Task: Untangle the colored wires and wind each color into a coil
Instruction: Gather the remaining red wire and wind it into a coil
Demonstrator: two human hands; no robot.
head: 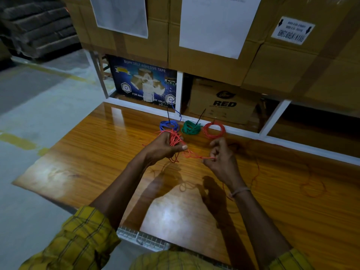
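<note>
My left hand [165, 147] grips a bundle of red wire loops [174, 138] above the wooden table [97, 152]. From the bundle a red strand [196, 155] runs right to my right hand [222, 158], which pinches it between thumb and fingers. More loose red wire [255, 176] trails over the table to the right of that hand. Along the table's far edge lie three finished coils: blue [169, 126], green [191, 128] and red [214, 130]. A black tie sticks up from the blue coil and another from the green one.
Behind the table stands a white shelf frame [180, 90] with a blue tape carton [144, 82] and a brown carton marked RED [224, 100]. Large cardboard boxes [214, 45] are stacked above. Concrete floor lies to the left.
</note>
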